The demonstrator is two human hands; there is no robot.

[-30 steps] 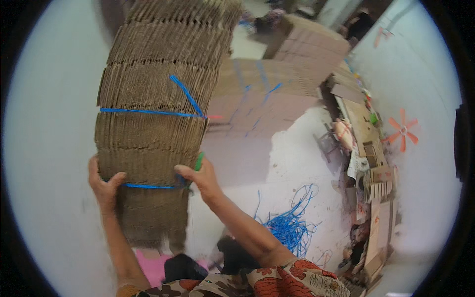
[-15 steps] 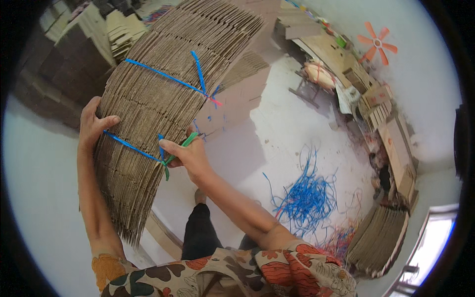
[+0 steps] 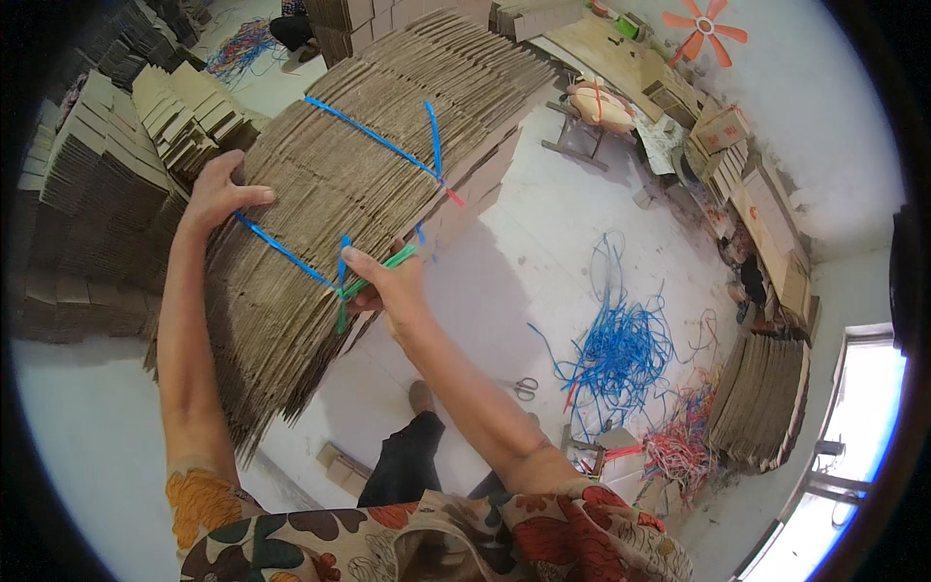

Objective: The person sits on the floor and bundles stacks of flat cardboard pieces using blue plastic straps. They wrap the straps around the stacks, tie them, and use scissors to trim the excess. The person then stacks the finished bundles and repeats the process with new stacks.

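Observation:
A long, fanned bundle of flat brown corrugated cardboard (image 3: pixel 330 184) is held up at a slant in front of me. Two blue straps cross it, the upper strap (image 3: pixel 369 137) and the lower strap (image 3: pixel 284 254). A pink end hangs from the upper knot, and a green strap (image 3: pixel 396 258) is tied at the lower one. My left hand (image 3: pixel 215 197) grips the bundle's left edge, its thumb lying over the top. On the near right edge, my right hand (image 3: pixel 393 281) is closed around the green strap beside the knot, thumb on top; some fingers are hidden.
Blue strapping (image 3: pixel 626 344) lies tangled on the floor to the right, near a red and white tangle (image 3: pixel 684 441). Scissors (image 3: pixel 525 389) lie by my foot. Cardboard stacks (image 3: pixel 87 194) fill the left, and another stack (image 3: pixel 761 403) stands right. An orange fan (image 3: pixel 704 27) is far right.
The bundle and both hands have shifted slightly right in view, with the same grips. The view has turned, so the scissors and more stacks at left now show.

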